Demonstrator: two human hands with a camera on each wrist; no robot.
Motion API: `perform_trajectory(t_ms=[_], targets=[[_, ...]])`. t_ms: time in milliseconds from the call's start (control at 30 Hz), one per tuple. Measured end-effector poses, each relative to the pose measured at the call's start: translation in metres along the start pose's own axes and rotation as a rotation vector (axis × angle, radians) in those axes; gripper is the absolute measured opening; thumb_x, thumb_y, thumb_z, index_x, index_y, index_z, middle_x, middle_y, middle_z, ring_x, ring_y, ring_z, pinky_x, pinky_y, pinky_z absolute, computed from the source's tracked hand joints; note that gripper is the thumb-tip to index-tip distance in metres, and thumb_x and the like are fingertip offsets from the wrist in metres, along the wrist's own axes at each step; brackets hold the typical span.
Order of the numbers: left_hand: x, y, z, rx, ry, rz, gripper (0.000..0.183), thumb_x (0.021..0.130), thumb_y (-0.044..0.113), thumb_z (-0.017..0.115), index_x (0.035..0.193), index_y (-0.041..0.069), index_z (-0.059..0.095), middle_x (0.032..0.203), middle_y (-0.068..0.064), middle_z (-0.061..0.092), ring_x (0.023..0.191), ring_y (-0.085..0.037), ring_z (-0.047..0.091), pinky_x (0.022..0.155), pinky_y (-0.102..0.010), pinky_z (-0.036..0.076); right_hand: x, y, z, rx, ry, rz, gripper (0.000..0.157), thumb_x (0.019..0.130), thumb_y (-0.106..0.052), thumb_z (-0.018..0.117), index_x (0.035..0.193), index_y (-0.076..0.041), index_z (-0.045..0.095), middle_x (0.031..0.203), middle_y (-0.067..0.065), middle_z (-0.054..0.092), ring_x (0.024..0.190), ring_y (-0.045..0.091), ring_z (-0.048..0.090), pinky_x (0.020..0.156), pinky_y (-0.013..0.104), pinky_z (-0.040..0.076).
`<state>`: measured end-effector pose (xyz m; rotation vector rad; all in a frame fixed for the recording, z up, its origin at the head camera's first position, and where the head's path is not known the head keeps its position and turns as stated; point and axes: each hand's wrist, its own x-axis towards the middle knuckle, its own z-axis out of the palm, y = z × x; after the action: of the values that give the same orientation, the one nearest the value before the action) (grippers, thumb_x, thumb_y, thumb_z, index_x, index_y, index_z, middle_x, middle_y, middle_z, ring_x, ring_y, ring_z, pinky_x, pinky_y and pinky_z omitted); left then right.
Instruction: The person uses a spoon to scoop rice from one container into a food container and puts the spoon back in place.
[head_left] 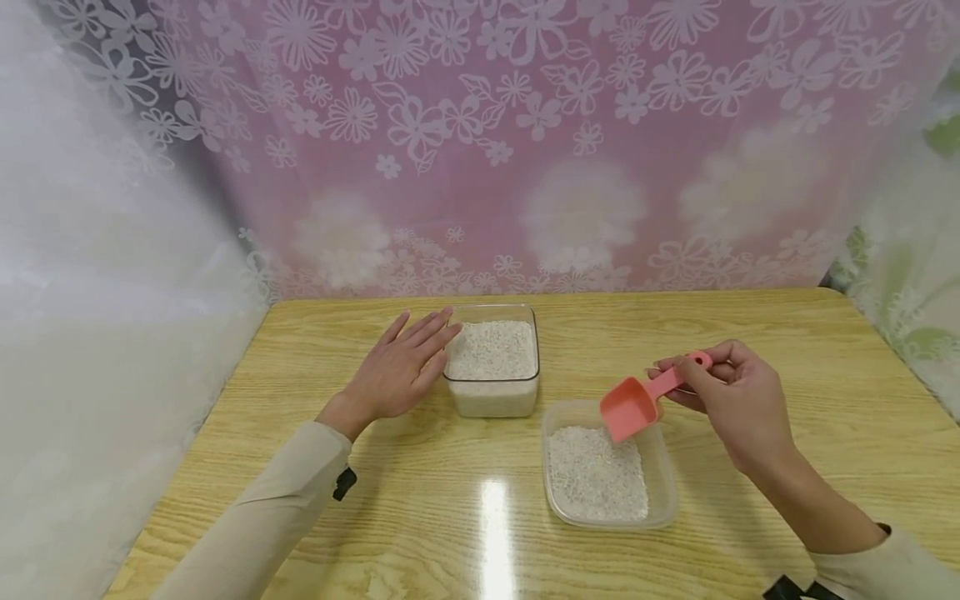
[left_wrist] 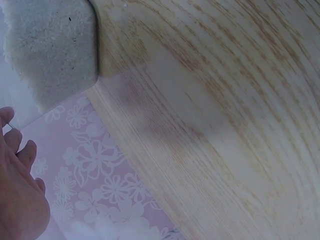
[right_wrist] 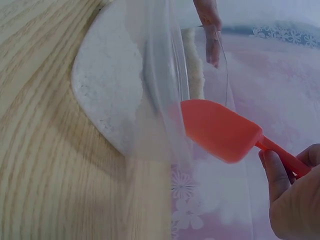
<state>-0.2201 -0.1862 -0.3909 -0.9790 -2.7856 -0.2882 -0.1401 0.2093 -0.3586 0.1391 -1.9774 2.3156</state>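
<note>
My right hand (head_left: 738, 400) pinches the handle of a coral-pink scoop (head_left: 630, 408), whose bowl hangs over the back right of a translucent plastic tub (head_left: 663, 500). Pale rice grains (head_left: 596, 475) fill the lower part of that tub. In the right wrist view the scoop (right_wrist: 222, 130) overlaps the tub's wall, and thumb and fingers close round its handle. The left hand (head_left: 401, 362) has its fingers extended, with the fingertips at the left rim of a clear square container (head_left: 495, 408). More rice (head_left: 495, 350) lies in this container, well up its walls.
Both vessels stand on a wood-grain table (head_left: 360, 533), the square container behind and left of the tub. A pink floral curtain (head_left: 540, 167) hangs along the table's back edge. Whitish sheets (head_left: 112, 333) close off the sides.
</note>
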Motion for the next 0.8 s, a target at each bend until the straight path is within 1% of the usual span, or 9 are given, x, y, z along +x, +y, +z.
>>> perform_trajectory(t_ms=[67,200,333,467,533,600,700,800], targets=[[0.0,0.0,0.0,0.0,-0.001,0.001,0.049,0.105,0.035,0.029,0.151,0.019,0.032,0.157,0.0,0.021,0.143,-0.015,0.018,0.116,-0.043,0.003,0.0,-0.002,0.0,0.003,-0.007,-0.008,0.027,0.092,-0.006,0.063,0.096,0.009,0.041,0.094,0.014,0.072,0.083,0.023,0.071,0.072,0.034,0.054],[0.0,0.0,0.0,0.003,-0.001,0.005,0.05,0.105,0.037,0.026,0.151,0.019,0.032,0.156,-0.002,0.023,0.142,-0.015,0.018,0.116,-0.043,0.003,0.002,-0.006,-0.002,0.068,-0.016,0.03,0.027,0.094,-0.007,0.061,0.099,0.009,0.04,0.096,0.015,0.071,0.086,0.024,0.07,0.075,0.034,0.053],[0.0,0.0,-0.002,0.009,0.001,0.008,0.05,0.105,0.037,0.026,0.151,0.019,0.034,0.156,-0.001,0.023,0.142,-0.016,0.019,0.116,-0.043,0.004,0.007,-0.01,-0.005,0.179,-0.022,0.072,0.028,0.094,-0.007,0.06,0.101,0.008,0.038,0.098,0.016,0.071,0.09,0.026,0.069,0.078,0.034,0.052],[0.001,0.001,-0.003,0.023,0.003,0.012,0.049,0.105,0.035,0.027,0.151,0.018,0.034,0.157,0.001,0.021,0.142,-0.016,0.019,0.116,-0.044,0.004,0.017,-0.022,-0.005,0.333,-0.026,0.066,0.025,0.094,-0.004,0.059,0.101,0.007,0.037,0.099,0.02,0.069,0.093,0.029,0.068,0.08,0.036,0.053],[0.001,0.002,-0.003,0.018,0.0,0.005,0.049,0.105,0.036,0.027,0.151,0.019,0.034,0.157,0.001,0.021,0.143,-0.015,0.018,0.116,-0.044,0.004,0.024,-0.029,-0.003,0.41,-0.044,0.064,0.022,0.095,-0.001,0.057,0.101,0.006,0.037,0.1,0.022,0.068,0.094,0.032,0.067,0.081,0.037,0.052],[0.0,0.003,-0.003,0.008,-0.001,-0.004,0.049,0.105,0.037,0.027,0.151,0.02,0.033,0.157,0.001,0.021,0.143,-0.015,0.017,0.116,-0.044,0.004,0.031,-0.035,0.0,0.452,-0.051,0.069,0.017,0.095,0.001,0.055,0.1,0.005,0.04,0.1,0.022,0.068,0.094,0.033,0.067,0.082,0.038,0.052],[-0.002,0.004,-0.002,-0.002,0.0,-0.009,0.049,0.105,0.037,0.027,0.151,0.02,0.033,0.157,0.001,0.021,0.143,-0.015,0.017,0.116,-0.044,0.004,0.041,-0.042,0.007,0.496,-0.066,0.087,0.011,0.095,0.002,0.054,0.099,0.004,0.044,0.1,0.022,0.068,0.095,0.032,0.067,0.084,0.038,0.051],[0.0,0.004,-0.001,0.004,0.004,0.003,0.049,0.105,0.036,0.028,0.151,0.019,0.034,0.157,0.0,0.021,0.143,-0.015,0.018,0.116,-0.045,0.004,0.049,-0.046,0.017,0.533,-0.068,0.086,0.006,0.095,0.002,0.055,0.095,0.003,0.049,0.098,0.021,0.068,0.094,0.031,0.068,0.085,0.037,0.051]])
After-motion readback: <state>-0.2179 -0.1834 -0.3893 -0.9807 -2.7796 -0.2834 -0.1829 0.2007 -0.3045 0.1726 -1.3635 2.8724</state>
